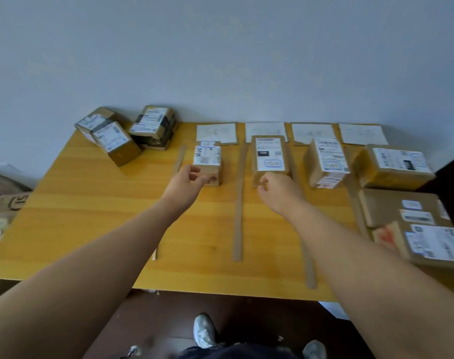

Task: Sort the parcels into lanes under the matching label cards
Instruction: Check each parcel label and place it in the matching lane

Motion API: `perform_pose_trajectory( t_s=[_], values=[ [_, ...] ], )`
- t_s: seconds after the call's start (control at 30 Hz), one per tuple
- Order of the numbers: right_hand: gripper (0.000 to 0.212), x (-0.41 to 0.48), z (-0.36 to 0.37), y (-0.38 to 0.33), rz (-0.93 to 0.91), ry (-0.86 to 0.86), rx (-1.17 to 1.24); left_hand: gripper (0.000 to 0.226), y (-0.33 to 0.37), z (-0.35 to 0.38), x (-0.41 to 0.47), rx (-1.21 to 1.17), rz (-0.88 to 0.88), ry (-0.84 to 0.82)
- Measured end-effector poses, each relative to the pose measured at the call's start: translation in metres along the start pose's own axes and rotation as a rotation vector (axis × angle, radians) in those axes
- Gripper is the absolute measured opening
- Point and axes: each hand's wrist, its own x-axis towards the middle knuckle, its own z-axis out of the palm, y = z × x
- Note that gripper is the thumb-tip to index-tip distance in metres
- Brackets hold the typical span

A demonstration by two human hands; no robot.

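Note:
Four white label cards [215, 132] lie in a row along the far edge of the yellow wooden table [91, 203]. Cardboard strips [239, 203] mark lanes below them. A small brown parcel [207, 156] stands under the first card, and my left hand [188, 181] touches its near face with thumb and fingers apart. A taller parcel [270, 154] stands under the second card; my right hand [277, 190] has curled fingers against its near lower corner. One parcel [327, 161] sits under the third card and another [394, 164] under the fourth.
Several unsorted parcels [112, 138] with a taped stack [153, 125] lie at the back left corner. Two flat parcels [404, 208] [435, 244] overlap at the right edge. A grey wall rises behind the table. My shoes [204, 330] stand on dark floor below the near edge.

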Motion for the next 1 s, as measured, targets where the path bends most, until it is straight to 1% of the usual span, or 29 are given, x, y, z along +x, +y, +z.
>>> perform_pose_trajectory(
  t_s=[0.17, 0.27, 0.43, 0.63, 0.73, 1.0],
  values=[
    [0.029, 0.024, 0.03, -0.065, -0.024, -0.034, 0.045, 0.04, -0.029, -0.053, 0.025, 0.004, -0.038, 0.027],
    [0.025, 0.043, 0.04, -0.094, -0.038, -0.062, 0.028, 0.041, -0.043, -0.076, 0.041, -0.005, -0.071, 0.045],
    [0.032, 0.088, 0.044, -0.13, -0.083, -0.086, 0.032, 0.039, -0.06, -0.109, 0.073, -0.054, -0.114, 0.066],
    [0.033, 0.134, 0.049, -0.167, -0.109, -0.098, 0.031, 0.037, -0.077, -0.139, 0.108, -0.057, -0.156, 0.117],
    [0.033, 0.149, 0.058, -0.182, -0.121, -0.104, 0.076, 0.038, -0.091, -0.153, 0.125, -0.049, -0.177, 0.132],
    [0.032, 0.186, 0.107, -0.232, -0.034, -0.123, 0.133, 0.043, -0.147, -0.202, 0.182, -0.013, -0.215, 0.093]
  ],
)
